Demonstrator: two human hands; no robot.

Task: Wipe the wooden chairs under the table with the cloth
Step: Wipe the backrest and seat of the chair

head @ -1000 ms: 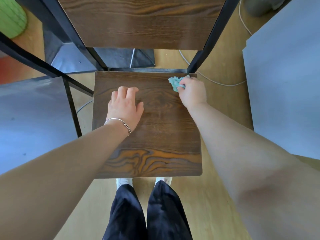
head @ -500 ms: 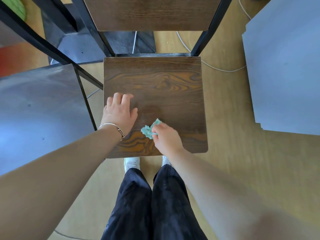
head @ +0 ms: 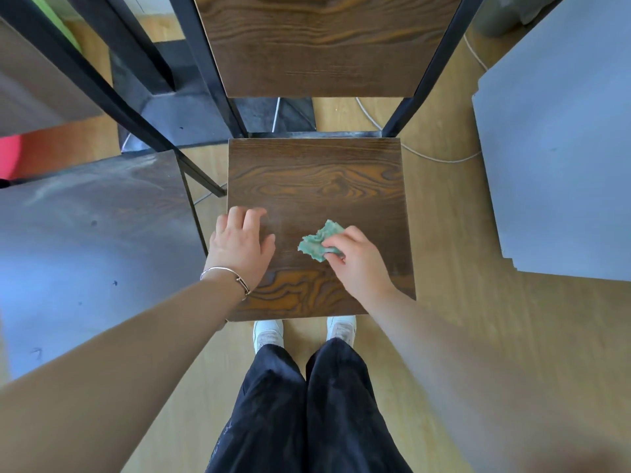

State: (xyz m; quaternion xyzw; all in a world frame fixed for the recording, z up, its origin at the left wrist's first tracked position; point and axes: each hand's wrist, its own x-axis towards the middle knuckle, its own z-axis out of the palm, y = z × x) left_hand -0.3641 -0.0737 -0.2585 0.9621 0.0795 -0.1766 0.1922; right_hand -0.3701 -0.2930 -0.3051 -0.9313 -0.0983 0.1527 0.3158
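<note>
A dark wooden chair with a black metal frame stands in front of me, its seat (head: pixel 321 179) seen from above and its backrest (head: pixel 317 46) beyond. My right hand (head: pixel 358 261) pinches a small crumpled teal cloth (head: pixel 319 242) and presses it on the seat, near its middle and toward the front. Resting flat on the seat's front left part is my left hand (head: pixel 240 244), fingers spread, a silver bracelet on the wrist.
A second chair seat (head: pixel 85 250), grey with glare, sits close on the left with its black frame (head: pixel 102 87). A grey tabletop (head: pixel 560 158) fills the right. A white cable (head: pixel 440 158) lies on the wooden floor behind the chair. My legs and white shoes (head: pixel 269 332) stand at the front edge.
My right hand swept the cloth from the seat's back right corner to the front, then shifted slightly right and back toward the middle. My left hand stayed on the front left.
</note>
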